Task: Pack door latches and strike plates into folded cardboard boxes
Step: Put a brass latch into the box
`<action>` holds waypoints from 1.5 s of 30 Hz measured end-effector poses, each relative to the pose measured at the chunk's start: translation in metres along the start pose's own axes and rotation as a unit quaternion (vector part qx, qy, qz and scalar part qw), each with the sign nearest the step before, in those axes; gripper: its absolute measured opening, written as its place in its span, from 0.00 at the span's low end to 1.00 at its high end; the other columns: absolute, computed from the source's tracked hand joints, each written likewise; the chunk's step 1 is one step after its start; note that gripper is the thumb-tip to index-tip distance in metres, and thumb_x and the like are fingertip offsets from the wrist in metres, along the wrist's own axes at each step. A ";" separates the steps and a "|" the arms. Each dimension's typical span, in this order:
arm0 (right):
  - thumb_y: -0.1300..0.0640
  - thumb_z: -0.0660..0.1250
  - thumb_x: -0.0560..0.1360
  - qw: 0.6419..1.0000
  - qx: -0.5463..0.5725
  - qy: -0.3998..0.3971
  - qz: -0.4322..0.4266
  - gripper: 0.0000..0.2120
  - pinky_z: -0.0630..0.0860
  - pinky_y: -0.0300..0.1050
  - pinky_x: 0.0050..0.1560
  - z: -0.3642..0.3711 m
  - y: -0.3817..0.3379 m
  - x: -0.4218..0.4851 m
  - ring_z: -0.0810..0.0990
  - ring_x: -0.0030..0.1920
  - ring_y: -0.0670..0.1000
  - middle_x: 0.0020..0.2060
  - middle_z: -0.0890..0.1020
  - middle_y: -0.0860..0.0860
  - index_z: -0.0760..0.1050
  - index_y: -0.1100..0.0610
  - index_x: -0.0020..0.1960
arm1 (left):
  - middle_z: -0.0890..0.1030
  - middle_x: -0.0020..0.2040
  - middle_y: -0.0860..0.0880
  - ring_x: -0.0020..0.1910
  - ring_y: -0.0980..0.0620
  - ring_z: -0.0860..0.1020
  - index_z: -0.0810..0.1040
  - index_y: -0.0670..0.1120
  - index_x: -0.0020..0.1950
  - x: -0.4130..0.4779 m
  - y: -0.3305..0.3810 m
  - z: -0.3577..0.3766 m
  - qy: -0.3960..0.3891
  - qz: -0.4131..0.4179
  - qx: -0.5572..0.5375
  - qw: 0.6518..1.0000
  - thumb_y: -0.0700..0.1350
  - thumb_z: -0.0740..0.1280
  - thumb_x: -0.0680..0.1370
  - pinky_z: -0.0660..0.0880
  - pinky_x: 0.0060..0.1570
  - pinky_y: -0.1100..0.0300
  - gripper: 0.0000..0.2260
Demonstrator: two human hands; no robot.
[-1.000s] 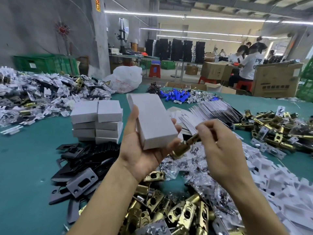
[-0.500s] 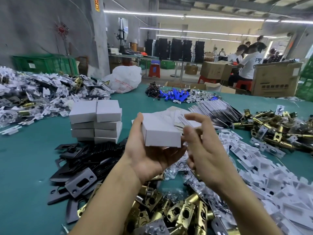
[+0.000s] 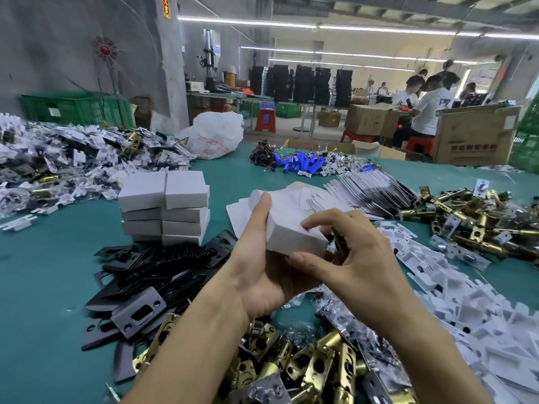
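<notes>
My left hand [image 3: 259, 275] grips a small white cardboard box [image 3: 288, 228] from below, thumb along its left side. My right hand [image 3: 358, 258] pinches the box's near right corner, forefinger on top and thumb under the end face. A bit of a brass latch [image 3: 339, 243] shows between the box and my right palm; I cannot tell who holds it. Black strike plates [image 3: 163, 272] lie heaped at the left of my arms. Brass latches [image 3: 306, 365] are piled right below them.
Closed white boxes [image 3: 164, 205] are stacked behind the strike plates. Flat box blanks [image 3: 370, 193], more brass latches [image 3: 472, 217] and white card inserts [image 3: 466, 301] fill the right side. Bagged parts [image 3: 58, 161] cover the far left. People [image 3: 428, 109] work beyond the green table [image 3: 43, 272].
The box has come down from upright and tilted toward me. My right hand, which was pushing a brass latch at its end, now closes on the box corner.
</notes>
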State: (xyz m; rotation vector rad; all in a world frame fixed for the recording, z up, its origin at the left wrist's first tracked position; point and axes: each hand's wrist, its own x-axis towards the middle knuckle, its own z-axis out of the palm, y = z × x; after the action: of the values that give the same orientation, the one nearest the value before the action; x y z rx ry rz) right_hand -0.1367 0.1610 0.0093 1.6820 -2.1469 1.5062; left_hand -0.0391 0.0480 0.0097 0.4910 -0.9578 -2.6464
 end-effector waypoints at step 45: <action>0.47 0.79 0.66 0.863 0.460 -0.179 0.108 0.32 0.68 0.39 0.26 0.020 -0.014 -0.003 0.68 0.25 0.45 0.27 0.72 0.47 0.71 0.41 0.68 | 0.82 0.40 0.45 0.38 0.46 0.82 0.79 0.44 0.48 -0.010 0.016 -0.008 0.003 0.315 -0.108 0.943 0.62 0.65 0.69 0.80 0.41 0.52 0.22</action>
State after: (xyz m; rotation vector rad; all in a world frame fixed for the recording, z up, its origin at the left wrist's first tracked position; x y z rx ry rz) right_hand -0.1149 0.1505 0.0063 2.1219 -1.8969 2.7992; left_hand -0.0246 0.0360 0.0165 0.1084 -0.6627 -2.1227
